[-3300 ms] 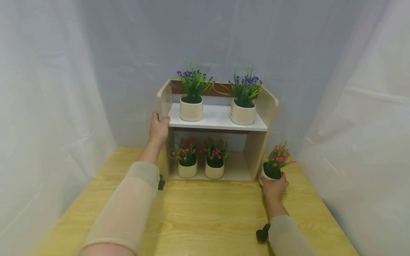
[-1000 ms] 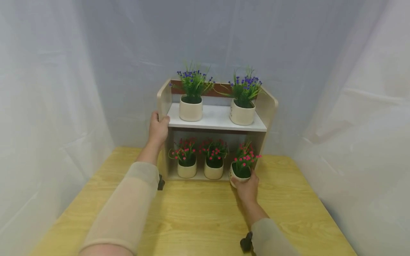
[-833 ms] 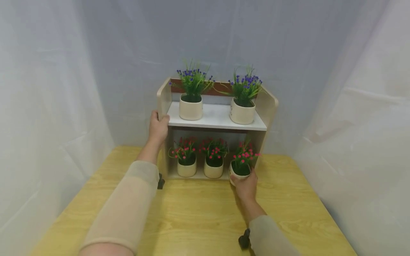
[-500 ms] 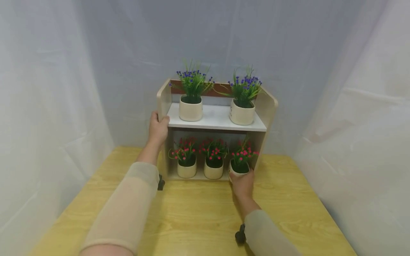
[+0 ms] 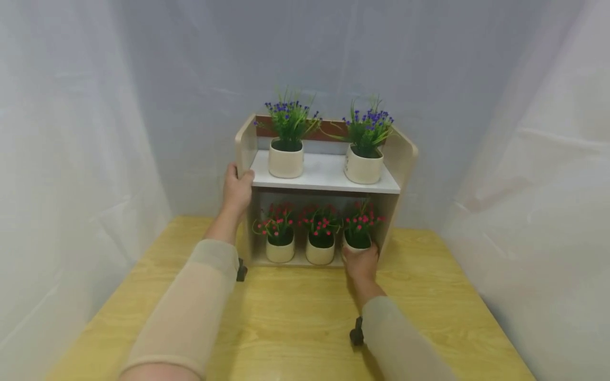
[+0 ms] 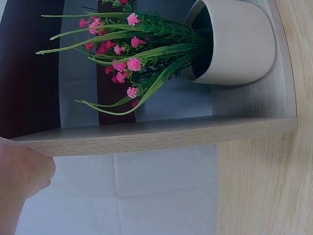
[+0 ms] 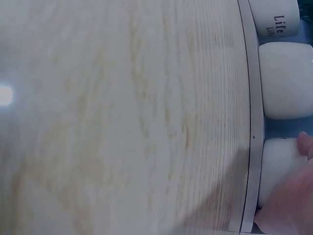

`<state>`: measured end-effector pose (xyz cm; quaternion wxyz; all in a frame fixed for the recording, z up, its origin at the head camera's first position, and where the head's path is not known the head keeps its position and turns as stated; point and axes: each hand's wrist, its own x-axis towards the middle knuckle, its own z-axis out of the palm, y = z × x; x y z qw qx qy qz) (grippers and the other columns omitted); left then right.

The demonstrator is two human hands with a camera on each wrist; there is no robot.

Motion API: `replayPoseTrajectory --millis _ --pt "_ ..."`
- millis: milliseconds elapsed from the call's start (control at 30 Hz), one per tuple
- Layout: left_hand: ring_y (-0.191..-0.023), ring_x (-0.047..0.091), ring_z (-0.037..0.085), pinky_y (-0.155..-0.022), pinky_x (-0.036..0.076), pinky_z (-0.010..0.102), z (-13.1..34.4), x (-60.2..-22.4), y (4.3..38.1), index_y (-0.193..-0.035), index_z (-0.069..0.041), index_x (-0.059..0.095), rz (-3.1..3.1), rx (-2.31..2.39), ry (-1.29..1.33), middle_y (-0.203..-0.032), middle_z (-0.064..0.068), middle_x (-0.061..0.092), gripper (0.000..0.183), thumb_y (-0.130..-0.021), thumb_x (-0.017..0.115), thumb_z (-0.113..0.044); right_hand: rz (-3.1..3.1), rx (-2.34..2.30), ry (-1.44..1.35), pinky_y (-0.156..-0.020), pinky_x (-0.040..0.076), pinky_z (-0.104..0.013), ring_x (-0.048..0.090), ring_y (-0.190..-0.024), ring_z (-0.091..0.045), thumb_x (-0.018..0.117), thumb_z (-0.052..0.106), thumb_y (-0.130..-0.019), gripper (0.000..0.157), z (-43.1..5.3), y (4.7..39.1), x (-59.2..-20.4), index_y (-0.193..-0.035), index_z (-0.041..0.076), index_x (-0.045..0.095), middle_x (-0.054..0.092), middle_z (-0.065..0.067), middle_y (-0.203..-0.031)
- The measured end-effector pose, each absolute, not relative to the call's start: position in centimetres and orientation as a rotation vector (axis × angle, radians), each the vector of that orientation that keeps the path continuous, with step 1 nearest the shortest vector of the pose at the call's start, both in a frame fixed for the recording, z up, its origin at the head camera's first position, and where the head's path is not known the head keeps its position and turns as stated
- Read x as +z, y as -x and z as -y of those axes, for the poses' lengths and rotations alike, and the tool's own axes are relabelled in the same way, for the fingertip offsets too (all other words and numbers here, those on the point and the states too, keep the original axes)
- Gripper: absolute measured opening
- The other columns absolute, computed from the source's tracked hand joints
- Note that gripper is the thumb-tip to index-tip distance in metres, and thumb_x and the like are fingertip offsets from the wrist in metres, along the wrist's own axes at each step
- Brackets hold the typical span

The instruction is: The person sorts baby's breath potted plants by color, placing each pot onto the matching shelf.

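Note:
My left hand [image 5: 238, 191] grips the left side panel of a small two-tier shelf [image 5: 326, 181], its thumb on the panel's front edge. My right hand [image 5: 361, 263] holds a white pot of pink flowers [image 5: 358, 241] at the right end of the lower tier. In the right wrist view that pot [image 7: 279, 169] stands just inside the shelf's front edge, with fingers around its side. Left of it on the same tier are a middle pink-flowered pot [image 5: 320, 253] and a left one [image 5: 280, 251].
The upper tier carries two white pots with purple flowers, one on the left [image 5: 286, 161] and one on the right [image 5: 364, 166]. Beneath the shelf is a yellow wood-grain table [image 5: 295, 323]. Pale sheeting [image 5: 534, 211] hangs at the back and both sides.
My right hand has carried the pink-flowered pot from the table right of the shelf leftward, then back into the lower tier. The left hand has kept its grip on the side panel.

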<state>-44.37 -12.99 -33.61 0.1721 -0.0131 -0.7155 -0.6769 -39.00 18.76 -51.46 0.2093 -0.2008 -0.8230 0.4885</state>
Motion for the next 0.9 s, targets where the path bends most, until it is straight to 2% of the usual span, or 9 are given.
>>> replayPoseTrajectory --millis 267,467,633,800,900 --pt "-0.146 0.046 0.035 -0.132 0.032 0.055 12.90 -33.65 44.42 -0.153 -0.006 0.040 2.006 -1.920 0.059 -0.158 0.020 0.049 0.047 -0.110 0.051 -0.022 2.368 1.335 0.598 -0.122 0.046 -0.061 0.055 -0.140 -0.053 0.084 0.034 -0.090 0.095 -19.10 39.64 -51.55 -0.159 -0.005 0.031 0.052 -0.036 -0.152" --pt "-0.146 0.047 0.035 -0.132 0.033 0.055 12.80 -33.58 44.41 -0.154 -0.007 0.040 2.007 -1.915 0.046 -0.159 0.019 0.050 0.048 -0.110 0.052 -0.022 2.353 1.330 0.612 -0.119 0.047 -0.063 0.055 -0.138 -0.054 0.084 0.037 -0.086 0.097 -19.11 39.80 -51.46 -0.159 -0.004 0.034 0.052 -0.035 -0.152" --pt "-0.146 0.047 0.035 -0.132 0.033 0.054 12.56 -33.64 44.38 -0.155 -0.007 0.040 2.003 -1.918 0.022 -0.159 0.020 0.050 0.049 -0.110 0.052 -0.022 2.331 1.332 0.604 -0.118 0.048 -0.063 0.055 -0.137 -0.052 0.083 0.033 -0.085 0.096 -19.14 39.57 -51.30 -0.160 -0.002 0.034 0.051 -0.034 -0.152" --pt "-0.147 0.047 0.036 -0.132 0.033 0.056 12.65 -33.63 44.22 -0.156 -0.008 0.040 2.012 -1.922 0.020 -0.160 0.020 0.050 0.049 -0.111 0.052 -0.023 2.327 1.344 0.579 -0.122 0.045 -0.063 0.051 -0.142 -0.053 0.084 0.034 -0.085 0.104 -19.08 39.43 -51.22 -0.164 -0.001 0.028 0.044 -0.034 -0.158" --pt "-0.148 0.047 0.037 -0.132 0.033 0.057 12.99 -33.55 44.27 -0.156 -0.010 0.040 2.034 -1.905 0.017 -0.161 0.019 0.050 0.050 -0.111 0.053 -0.025 2.321 1.344 0.559 -0.124 0.044 -0.062 0.050 -0.144 -0.055 0.086 0.031 -0.083 0.104 -18.98 39.32 -50.95 -0.164 -0.002 0.029 0.042 -0.034 -0.160"
